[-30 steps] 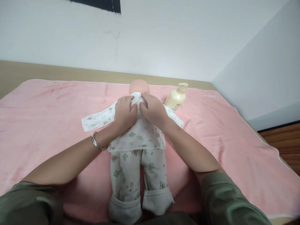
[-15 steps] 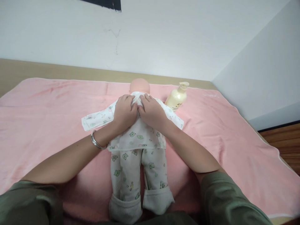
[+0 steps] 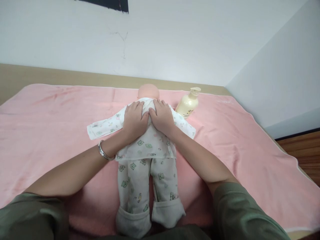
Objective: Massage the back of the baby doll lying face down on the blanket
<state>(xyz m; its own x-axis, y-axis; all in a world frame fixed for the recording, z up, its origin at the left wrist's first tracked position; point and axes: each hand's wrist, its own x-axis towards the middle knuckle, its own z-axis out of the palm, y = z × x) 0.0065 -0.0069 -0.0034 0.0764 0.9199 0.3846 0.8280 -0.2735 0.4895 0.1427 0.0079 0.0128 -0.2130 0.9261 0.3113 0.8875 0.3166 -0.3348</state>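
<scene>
A baby doll [image 3: 148, 90] lies on a pink cloth, its bald head away from me and its face out of sight. It wears a white printed top [image 3: 147, 146] with the sleeves spread out and matching trousers [image 3: 138, 181] with turned-up cuffs. Flat on the left of its upper back rests my left hand [image 3: 135, 119], fingers stretched toward the head; a silver bangle [image 3: 103, 150] circles that wrist. My right hand [image 3: 162, 117] lies open on the right of the upper back. Both thumbs point inward and come close together at the middle.
The pink cloth [image 3: 52, 140] covers most of the tabletop. A cream pump bottle [image 3: 188, 103] leans beside the doll's right-hand sleeve. Behind the table's beige back edge [image 3: 100, 78] rises a white wall [image 3: 175, 40]. Wood-grain furniture [image 3: 305, 151] stands at the far right.
My right hand has shifted slightly right, its fingers now pointing more straight toward the head. The thumbs have slid up a little. The doll and bottle stay in place.
</scene>
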